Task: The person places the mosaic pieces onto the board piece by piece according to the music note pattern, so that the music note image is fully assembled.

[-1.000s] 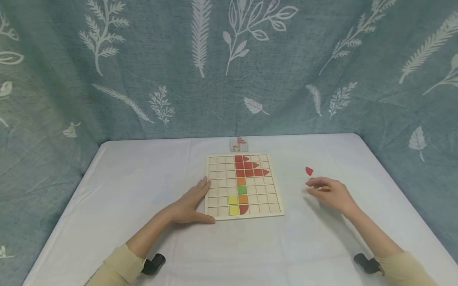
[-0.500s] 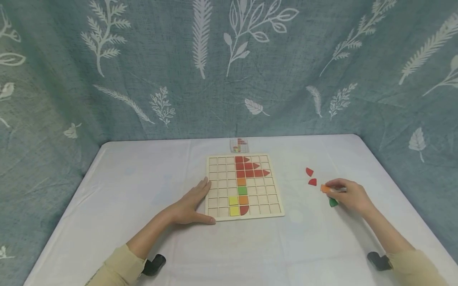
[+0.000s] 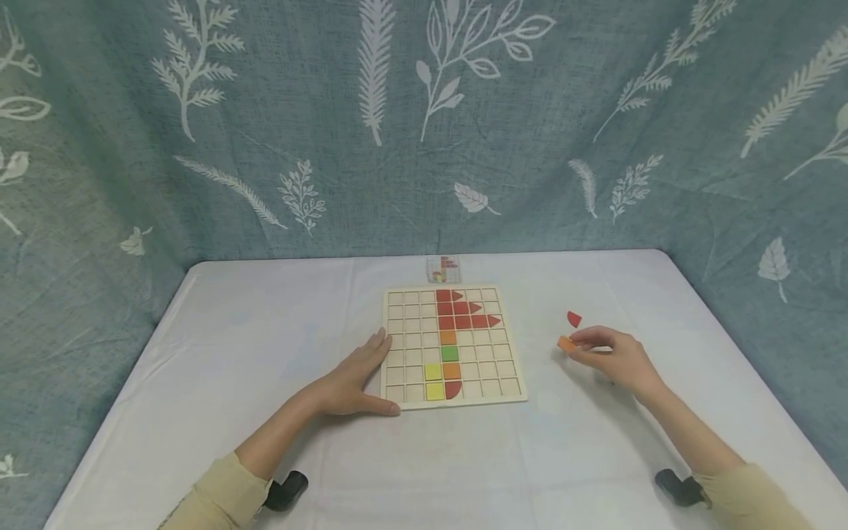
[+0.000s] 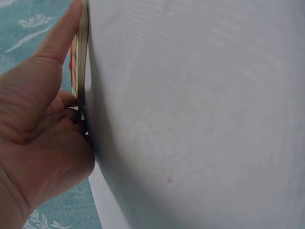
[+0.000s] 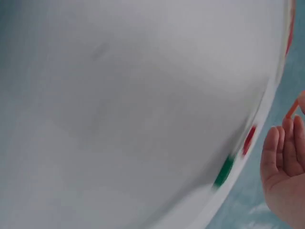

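Observation:
My right hand (image 3: 616,358) pinches an orange piece (image 3: 566,344) between thumb and fingertips, raised over the cloth right of the wooden grid board (image 3: 490,368). In the right wrist view the same orange piece (image 5: 292,109) shows at the fingertips. My left hand (image 3: 351,379) rests against the board's left side, fingers straight and thumb along the near edge. The left wrist view shows the board's side (image 4: 82,52) against that hand. Set in the board are red squares and triangles (image 3: 461,322), orange squares (image 3: 447,337), a green square (image 3: 448,353), yellow squares (image 3: 433,372) and a red rounded piece (image 3: 453,389).
A loose red rounded piece (image 3: 573,319) lies beyond my right hand. A green piece (image 5: 224,171) on the cloth is mostly hidden by the hand in the head view. A small pattern card (image 3: 443,269) lies behind the board. A patterned curtain (image 3: 397,184) closes off the back.
My right hand first moved right to the orange piece beside the green one, then came back left with it pinched and raised. The left hand and board have stayed put.

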Available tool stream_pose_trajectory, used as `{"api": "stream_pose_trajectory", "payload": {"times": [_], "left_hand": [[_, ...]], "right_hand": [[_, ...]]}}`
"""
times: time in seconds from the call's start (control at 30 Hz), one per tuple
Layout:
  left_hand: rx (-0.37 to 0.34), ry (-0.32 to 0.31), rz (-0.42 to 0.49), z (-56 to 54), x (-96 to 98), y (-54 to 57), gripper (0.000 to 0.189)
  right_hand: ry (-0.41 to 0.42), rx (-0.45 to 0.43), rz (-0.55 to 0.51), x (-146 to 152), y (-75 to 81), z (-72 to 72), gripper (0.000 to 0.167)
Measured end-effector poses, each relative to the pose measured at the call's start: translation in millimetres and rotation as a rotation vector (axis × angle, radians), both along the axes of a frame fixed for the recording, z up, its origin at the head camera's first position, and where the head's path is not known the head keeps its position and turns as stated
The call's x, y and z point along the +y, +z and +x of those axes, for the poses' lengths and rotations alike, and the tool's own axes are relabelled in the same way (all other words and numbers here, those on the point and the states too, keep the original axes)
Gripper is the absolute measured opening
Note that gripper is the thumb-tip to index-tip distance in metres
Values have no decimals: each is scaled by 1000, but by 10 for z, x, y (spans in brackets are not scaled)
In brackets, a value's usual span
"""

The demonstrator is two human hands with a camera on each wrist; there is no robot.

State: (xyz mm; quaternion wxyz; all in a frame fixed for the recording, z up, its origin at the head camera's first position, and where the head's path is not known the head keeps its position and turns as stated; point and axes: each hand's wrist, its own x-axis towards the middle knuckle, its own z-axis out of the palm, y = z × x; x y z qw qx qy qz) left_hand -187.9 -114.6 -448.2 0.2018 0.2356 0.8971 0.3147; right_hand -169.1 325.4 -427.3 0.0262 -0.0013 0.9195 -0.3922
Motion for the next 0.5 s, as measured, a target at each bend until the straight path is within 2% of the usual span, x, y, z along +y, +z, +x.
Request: {"api": "stream_pose_trajectory", "payload": {"times": [0.23,0.5], "left_hand": [[-9,-4,2,3,-2,17,119],[-9,11,-9,1,2,28,119]], "right_hand": [[73,-49,-144,-524,-27,-62,36],[260,-55,-168,-1184,-21,-107,25]]}}
